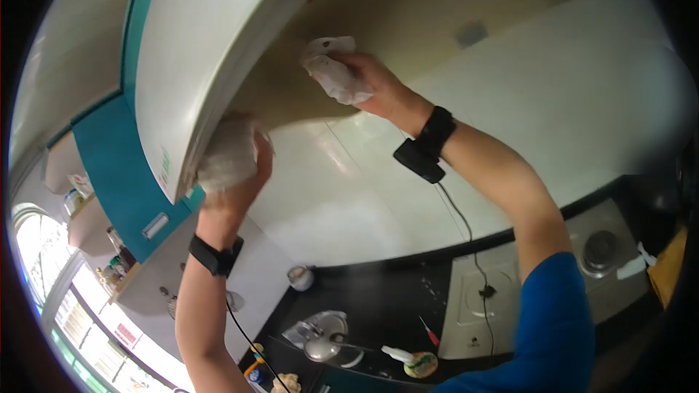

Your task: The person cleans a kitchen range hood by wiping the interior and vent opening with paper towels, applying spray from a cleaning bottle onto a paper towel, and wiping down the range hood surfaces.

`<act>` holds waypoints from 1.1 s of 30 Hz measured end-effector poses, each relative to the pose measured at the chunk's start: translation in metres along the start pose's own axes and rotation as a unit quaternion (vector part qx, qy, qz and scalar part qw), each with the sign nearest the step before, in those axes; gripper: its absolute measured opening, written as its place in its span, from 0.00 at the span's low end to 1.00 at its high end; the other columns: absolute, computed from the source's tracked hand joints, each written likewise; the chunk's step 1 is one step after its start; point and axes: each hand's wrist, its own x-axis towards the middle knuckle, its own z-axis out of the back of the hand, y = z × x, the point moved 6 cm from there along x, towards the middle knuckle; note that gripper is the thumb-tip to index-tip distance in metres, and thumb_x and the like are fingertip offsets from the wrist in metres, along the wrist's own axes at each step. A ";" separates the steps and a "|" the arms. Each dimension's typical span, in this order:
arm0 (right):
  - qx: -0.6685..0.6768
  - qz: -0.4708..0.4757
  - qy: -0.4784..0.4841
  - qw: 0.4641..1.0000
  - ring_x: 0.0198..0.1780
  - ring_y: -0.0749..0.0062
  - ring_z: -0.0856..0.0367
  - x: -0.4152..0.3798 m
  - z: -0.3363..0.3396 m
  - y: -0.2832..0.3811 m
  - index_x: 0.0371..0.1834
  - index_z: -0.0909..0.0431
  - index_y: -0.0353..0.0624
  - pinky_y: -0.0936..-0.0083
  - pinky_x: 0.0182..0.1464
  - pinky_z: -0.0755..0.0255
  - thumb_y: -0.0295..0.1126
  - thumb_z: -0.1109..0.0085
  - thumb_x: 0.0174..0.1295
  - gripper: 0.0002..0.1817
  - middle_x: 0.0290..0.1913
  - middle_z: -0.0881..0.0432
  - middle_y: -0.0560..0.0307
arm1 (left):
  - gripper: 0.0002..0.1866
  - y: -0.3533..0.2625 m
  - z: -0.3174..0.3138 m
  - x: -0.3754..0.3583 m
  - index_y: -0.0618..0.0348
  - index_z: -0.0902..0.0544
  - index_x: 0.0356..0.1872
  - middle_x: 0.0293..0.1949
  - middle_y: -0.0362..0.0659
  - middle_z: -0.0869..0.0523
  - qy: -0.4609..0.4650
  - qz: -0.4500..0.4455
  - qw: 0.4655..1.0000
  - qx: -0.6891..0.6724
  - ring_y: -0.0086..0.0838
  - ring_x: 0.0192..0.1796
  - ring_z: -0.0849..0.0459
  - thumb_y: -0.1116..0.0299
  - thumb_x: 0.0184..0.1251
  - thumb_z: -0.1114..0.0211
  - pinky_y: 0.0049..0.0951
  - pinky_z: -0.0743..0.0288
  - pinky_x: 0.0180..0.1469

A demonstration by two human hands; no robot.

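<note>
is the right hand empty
No, the right hand grips a crumpled white cloth, part of which sticks out past the fingers.

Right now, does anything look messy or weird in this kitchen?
Yes, a little: pale specks are scattered on the black counter beside the stove. They look odd because the surface around them is plain and dark. I can't tell whether they're spills or just glare.
</note>
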 end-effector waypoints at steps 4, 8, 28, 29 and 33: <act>-0.047 -0.070 -0.096 0.992 0.52 0.69 0.17 -0.074 -0.017 0.009 0.57 0.24 0.32 0.75 0.59 0.24 0.33 0.48 0.74 0.16 0.53 0.17 0.52 | 0.06 -0.005 -0.003 0.002 0.57 0.16 0.41 0.35 0.44 0.14 0.050 0.163 0.966 -0.194 0.35 0.40 0.14 0.73 0.64 0.36 0.31 0.21 0.45; -0.139 -0.119 -0.157 0.971 0.50 0.69 0.16 -0.130 -0.039 0.018 0.58 0.24 0.31 0.75 0.53 0.21 0.35 0.46 0.74 0.18 0.52 0.16 0.52 | 0.13 -0.042 -0.029 -0.022 0.61 0.17 0.47 0.42 0.43 0.14 0.130 0.374 0.754 -0.524 0.29 0.46 0.17 0.67 0.64 0.36 0.30 0.25 0.53; -0.487 -0.377 -0.352 0.705 0.51 0.74 0.17 -0.318 -0.098 0.165 0.67 0.33 0.31 0.77 0.48 0.20 0.48 0.30 0.63 0.38 0.54 0.19 0.51 | 0.14 -0.276 -0.027 0.061 0.60 0.18 0.44 0.41 0.39 0.18 0.212 0.356 0.289 -0.863 0.26 0.46 0.22 0.62 0.63 0.33 0.27 0.29 0.49; -0.485 -0.379 -0.347 0.708 0.52 0.73 0.17 -0.320 -0.097 0.176 0.67 0.34 0.33 0.77 0.49 0.20 0.47 0.30 0.63 0.38 0.55 0.19 0.51 | 0.14 -0.288 -0.032 0.071 0.59 0.18 0.45 0.42 0.40 0.17 0.222 0.336 0.266 -0.876 0.26 0.47 0.21 0.62 0.63 0.33 0.28 0.28 0.49; -0.476 -0.383 -0.349 0.711 0.50 0.73 0.16 -0.320 -0.101 0.208 0.65 0.30 0.37 0.75 0.50 0.19 0.47 0.34 0.66 0.32 0.53 0.18 0.54 | 0.14 -0.314 -0.031 0.101 0.59 0.17 0.46 0.44 0.40 0.17 0.222 0.302 0.199 -0.905 0.27 0.48 0.20 0.61 0.65 0.34 0.27 0.27 0.51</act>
